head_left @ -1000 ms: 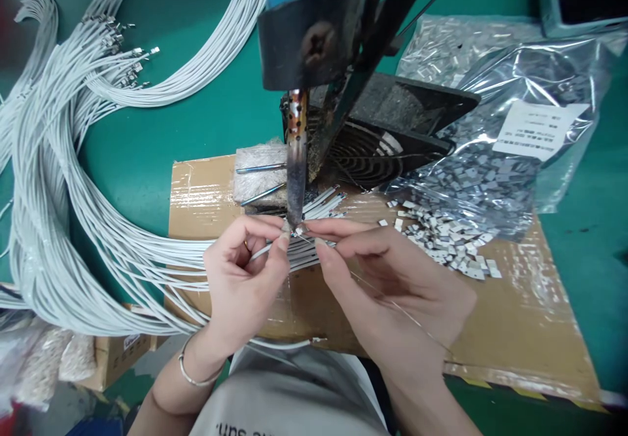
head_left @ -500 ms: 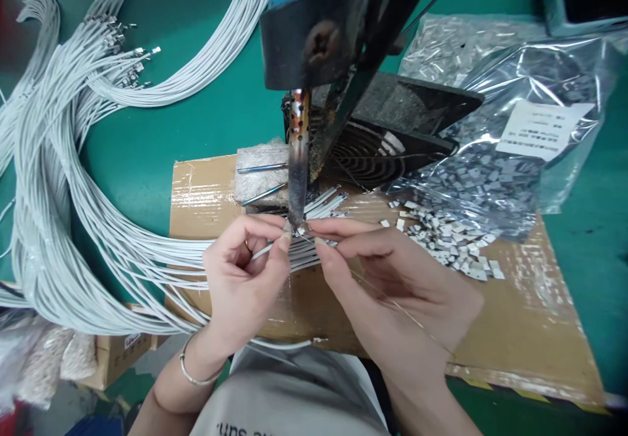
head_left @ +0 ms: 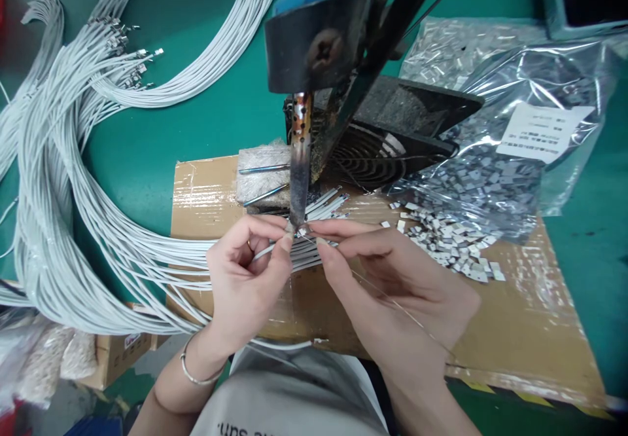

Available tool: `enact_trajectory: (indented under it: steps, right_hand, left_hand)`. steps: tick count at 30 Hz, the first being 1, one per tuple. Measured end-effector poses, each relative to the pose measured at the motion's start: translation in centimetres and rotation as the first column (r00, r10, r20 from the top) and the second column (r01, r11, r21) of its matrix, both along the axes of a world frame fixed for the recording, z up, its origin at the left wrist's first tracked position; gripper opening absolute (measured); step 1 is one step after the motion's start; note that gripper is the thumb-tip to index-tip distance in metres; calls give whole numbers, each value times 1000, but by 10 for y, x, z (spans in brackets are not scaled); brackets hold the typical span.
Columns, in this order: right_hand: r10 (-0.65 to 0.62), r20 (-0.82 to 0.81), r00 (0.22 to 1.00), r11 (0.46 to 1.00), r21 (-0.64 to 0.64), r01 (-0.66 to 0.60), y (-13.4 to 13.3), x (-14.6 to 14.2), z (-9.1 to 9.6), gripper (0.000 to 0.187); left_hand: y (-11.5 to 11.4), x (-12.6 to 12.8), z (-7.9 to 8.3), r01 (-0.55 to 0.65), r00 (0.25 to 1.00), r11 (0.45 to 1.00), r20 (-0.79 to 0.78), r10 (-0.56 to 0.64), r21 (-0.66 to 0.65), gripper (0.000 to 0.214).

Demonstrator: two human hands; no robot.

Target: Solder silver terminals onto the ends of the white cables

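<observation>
Under the tip of a mounted soldering iron, my left hand pinches the end of a white cable between thumb and fingers. My right hand is closed on a thin solder wire, which trails back below the palm. A small metal piece sits between my fingertips at the iron's tip; the fingers partly cover it, and which hand bears it I cannot tell. More white cables lie behind my hands on the cardboard.
Loose small metal tabs lie to the right, before a plastic bag of similar pieces. A black fan stands behind the iron. Long cable bundles fill the left. A wrapped block holds two thin metal rods.
Hardly anything differs. The whole view has shifted slightly, and both hands stay at the iron's tip with the cable and the solder wire.
</observation>
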State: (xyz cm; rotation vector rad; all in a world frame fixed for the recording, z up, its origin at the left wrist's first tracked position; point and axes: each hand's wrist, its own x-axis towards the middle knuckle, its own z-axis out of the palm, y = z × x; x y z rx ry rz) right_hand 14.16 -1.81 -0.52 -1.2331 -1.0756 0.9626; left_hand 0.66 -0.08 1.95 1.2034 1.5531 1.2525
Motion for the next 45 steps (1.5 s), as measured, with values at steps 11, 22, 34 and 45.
enact_trajectory:
  steps: [11,22,34,45]
  right_hand:
    - [-13,26,1000,1000,13,13,0,-1,0,20]
    - [-6,8,1000,999,32,5,1,-1,-3,20]
    - [-15,48,999,998,68,11,1,-2,-1,21]
    - [-25,68,997,999,39,23,1,-3,0,18]
  left_hand:
    - [-2,-2,0,14,1000,999,-2,-14,43,15]
    - [-2,-1,0,3,1000,999,-13,-2,44,15]
    - [-2,-3,-2,17,1000,998,-3,-17,53,14]
    - [-2,-2,-1,-15,1000,1000,-24,15,14,13]
